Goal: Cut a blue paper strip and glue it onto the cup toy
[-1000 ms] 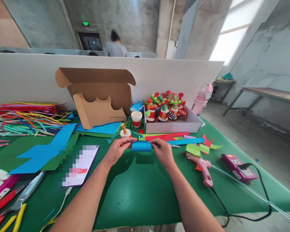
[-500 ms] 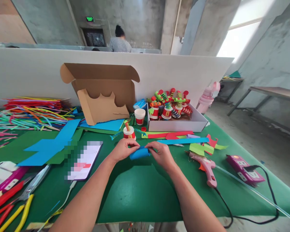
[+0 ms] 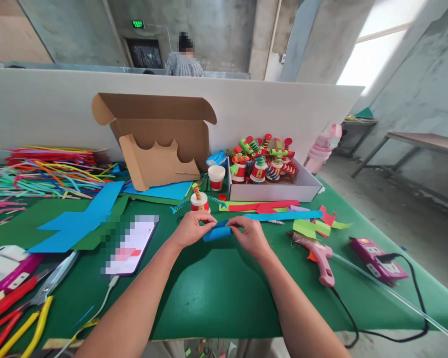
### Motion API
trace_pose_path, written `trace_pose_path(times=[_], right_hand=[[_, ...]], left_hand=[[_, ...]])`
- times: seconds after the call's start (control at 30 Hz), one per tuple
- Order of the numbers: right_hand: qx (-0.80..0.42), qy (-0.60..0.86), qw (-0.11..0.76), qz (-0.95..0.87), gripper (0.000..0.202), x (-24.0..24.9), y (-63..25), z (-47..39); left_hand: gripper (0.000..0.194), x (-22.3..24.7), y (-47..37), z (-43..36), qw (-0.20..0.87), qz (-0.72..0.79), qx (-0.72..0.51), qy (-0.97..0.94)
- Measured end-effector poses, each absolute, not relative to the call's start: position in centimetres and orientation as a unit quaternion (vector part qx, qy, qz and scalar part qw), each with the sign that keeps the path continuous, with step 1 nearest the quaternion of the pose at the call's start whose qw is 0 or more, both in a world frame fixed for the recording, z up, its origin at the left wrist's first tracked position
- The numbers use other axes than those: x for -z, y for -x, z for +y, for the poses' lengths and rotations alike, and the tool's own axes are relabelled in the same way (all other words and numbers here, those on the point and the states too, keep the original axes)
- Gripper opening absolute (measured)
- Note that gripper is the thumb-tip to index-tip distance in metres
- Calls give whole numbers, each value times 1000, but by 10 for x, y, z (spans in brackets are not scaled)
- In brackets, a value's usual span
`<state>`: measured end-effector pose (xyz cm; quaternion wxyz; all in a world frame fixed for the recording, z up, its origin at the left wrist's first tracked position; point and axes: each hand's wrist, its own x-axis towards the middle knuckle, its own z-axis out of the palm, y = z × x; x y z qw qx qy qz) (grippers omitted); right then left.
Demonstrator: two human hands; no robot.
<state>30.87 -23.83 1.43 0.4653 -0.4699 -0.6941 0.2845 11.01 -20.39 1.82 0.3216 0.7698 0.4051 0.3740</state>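
Note:
A piece of blue paper [image 3: 217, 233], curled into a short roll, is held above the green table between my two hands. My left hand [image 3: 192, 228] pinches its left end between thumb and fingers. At the right end, my right hand [image 3: 248, 234] grips it the same way. Just behind my left hand stands a small red and white paper cup figure [image 3: 199, 200] with blue-green coiled arms and a striped coiled piece on top. Blue, red and green paper strips [image 3: 283, 216] lie behind my right hand.
A pink glue gun [image 3: 318, 253] and a purple power strip [image 3: 378, 258] with a cable lie right. A white box [image 3: 276, 192] of cup figures stands behind, beside a brown carton [image 3: 160, 164]. Left are a phone [image 3: 134, 246], scissors [image 3: 47, 288], blue paper [image 3: 78, 219] and pipe cleaners [image 3: 52, 174].
The blue paper roll has shifted slightly right between my fingers, and its upper edge now shows more of an opening. Both hands keep their pinch almost in place.

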Motion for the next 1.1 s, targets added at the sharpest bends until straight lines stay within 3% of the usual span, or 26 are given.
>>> trace_pose_path(times=[0.53,1.1], right_hand=[[-259,525,393,-709,18,-14,-311,-237],[-301,517,446,-666,13,-9,-310,-234]], left_hand=[[16,-17,-111,-204,233,358,-364,-828],[15,-17,-115,-208,263,382,-364,-808]])
